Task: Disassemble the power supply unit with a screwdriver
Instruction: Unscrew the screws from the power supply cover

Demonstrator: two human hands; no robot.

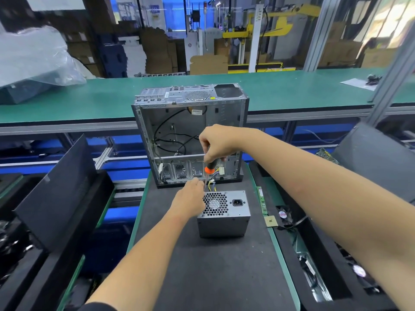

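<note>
A boxy grey metal power supply unit (224, 213) with a honeycomb fan grille sits mid-bench on a dark mat (213, 265). The right hand (216, 143) grips a black-and-orange screwdriver (208, 170); the left hand (190, 198) pinches its shaft, hiding the tip. Behind stands an open, hollow computer case (190, 133). A green memory stick (262, 200) lies near the right edge.

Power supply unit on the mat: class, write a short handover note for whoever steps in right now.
Right hand: grips the screwdriver, tip down at the unit's top left corner.
Left hand: steadies the shaft near that corner.
Power supply unit: upright on the black mat, in front of the empty computer case.
Done: unit is out of the case.
Left: cover looks closed; remove screws, open it.
</note>
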